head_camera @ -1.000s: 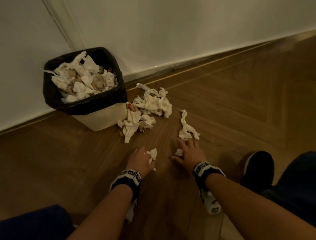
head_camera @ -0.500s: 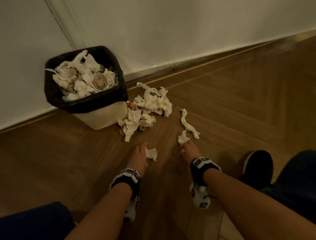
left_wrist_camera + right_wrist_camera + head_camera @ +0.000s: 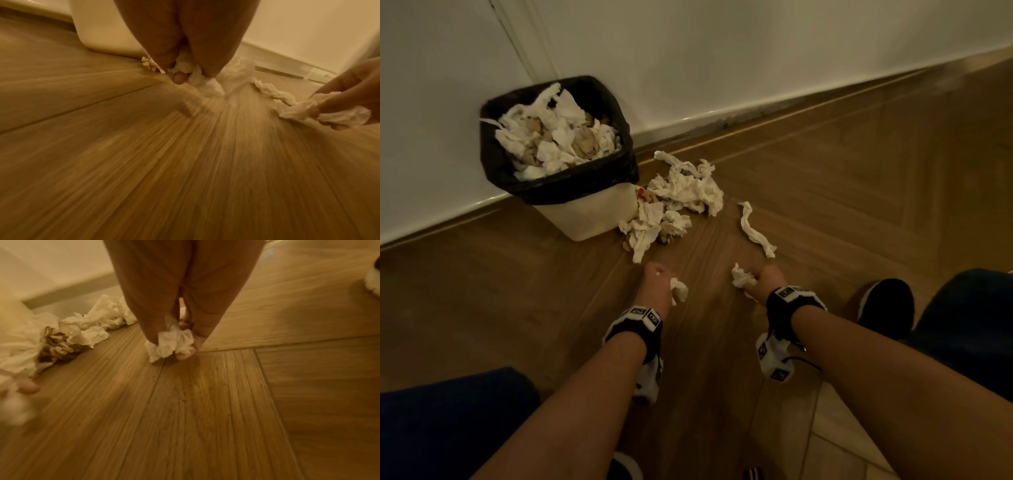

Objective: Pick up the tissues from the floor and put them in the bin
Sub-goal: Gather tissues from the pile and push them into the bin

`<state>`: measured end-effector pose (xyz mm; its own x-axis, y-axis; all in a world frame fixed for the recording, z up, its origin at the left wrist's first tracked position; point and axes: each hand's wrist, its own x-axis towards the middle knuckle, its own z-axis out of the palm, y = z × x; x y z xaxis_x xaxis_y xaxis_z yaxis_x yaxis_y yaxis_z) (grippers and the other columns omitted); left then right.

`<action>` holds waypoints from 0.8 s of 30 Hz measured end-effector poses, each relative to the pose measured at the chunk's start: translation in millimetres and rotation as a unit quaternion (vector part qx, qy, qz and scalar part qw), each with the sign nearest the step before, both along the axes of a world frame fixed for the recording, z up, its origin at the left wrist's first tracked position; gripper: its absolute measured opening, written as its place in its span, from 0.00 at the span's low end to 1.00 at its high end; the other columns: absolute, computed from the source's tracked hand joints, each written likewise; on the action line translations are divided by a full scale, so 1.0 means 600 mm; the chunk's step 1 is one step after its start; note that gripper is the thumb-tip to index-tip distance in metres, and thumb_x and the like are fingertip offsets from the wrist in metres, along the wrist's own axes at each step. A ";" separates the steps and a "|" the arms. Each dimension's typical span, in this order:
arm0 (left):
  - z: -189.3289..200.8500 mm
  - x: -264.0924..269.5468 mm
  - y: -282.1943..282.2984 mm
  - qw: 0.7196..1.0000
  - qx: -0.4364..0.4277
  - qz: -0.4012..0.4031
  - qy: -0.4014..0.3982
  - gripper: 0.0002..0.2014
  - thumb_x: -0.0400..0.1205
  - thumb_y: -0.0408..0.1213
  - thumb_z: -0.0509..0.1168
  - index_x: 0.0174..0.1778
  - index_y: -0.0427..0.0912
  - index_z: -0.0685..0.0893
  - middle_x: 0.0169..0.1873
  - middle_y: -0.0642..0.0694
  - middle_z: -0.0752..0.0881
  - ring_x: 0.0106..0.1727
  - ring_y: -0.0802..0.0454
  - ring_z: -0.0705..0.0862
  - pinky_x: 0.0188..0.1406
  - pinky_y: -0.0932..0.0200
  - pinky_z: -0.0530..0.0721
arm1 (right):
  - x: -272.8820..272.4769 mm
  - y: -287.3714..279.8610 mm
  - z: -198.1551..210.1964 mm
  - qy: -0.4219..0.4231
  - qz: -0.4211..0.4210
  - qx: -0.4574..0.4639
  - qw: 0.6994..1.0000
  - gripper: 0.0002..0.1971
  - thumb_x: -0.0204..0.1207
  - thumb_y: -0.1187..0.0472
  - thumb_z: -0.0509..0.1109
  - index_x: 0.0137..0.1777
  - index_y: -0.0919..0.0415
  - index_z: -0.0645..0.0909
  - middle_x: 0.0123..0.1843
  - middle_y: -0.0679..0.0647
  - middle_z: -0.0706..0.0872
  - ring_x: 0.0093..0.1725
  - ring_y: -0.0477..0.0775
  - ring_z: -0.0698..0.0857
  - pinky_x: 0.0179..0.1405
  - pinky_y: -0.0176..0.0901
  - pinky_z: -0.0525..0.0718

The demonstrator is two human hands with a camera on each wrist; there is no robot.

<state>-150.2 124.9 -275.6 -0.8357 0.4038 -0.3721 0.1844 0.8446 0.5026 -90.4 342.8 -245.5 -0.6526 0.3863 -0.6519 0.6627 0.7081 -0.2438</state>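
Only head view shows bin (image 3: 585, 212), heaped tissues (image 3: 558, 140)

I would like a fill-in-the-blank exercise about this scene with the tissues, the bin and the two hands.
1. The left hand grips a crumpled ____.
2. The bin is lined with a ____ bag.
3. The long twisted tissue lies on the ____, ahead of the right hand.
4. The pile of tissues lies beside the ____.

Missing words: tissue; black; floor; bin
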 end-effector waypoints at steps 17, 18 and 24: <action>0.072 -0.004 0.020 0.999 0.005 -0.011 -0.030 0.20 0.86 0.43 0.51 0.58 0.32 0.80 0.58 0.33 0.80 0.60 0.34 0.79 0.59 0.46 0.76 | 0.003 -0.022 0.072 0.051 -0.195 -0.114 0.973 0.14 0.79 0.53 0.62 0.46 0.64 0.81 0.39 0.57 0.80 0.37 0.54 0.78 0.42 0.44 0.80; 0.076 -0.006 0.020 1.000 0.000 -0.008 -0.010 0.19 0.86 0.43 0.51 0.60 0.33 0.78 0.59 0.33 0.80 0.61 0.35 0.78 0.60 0.45 0.76 | -0.001 -0.024 0.075 0.049 -0.201 -0.109 0.972 0.16 0.80 0.48 0.61 0.42 0.62 0.77 0.39 0.56 0.78 0.40 0.56 0.80 0.44 0.47 0.80; 0.124 -0.036 0.016 0.997 -0.004 0.072 -0.028 0.20 0.82 0.28 0.56 0.69 0.45 0.67 0.71 0.38 0.69 0.73 0.37 0.65 0.69 0.45 0.68 | -0.034 -0.055 0.117 0.083 -0.188 -0.148 0.967 0.11 0.83 0.61 0.60 0.57 0.64 0.80 0.51 0.62 0.82 0.43 0.66 0.88 0.38 0.53 0.90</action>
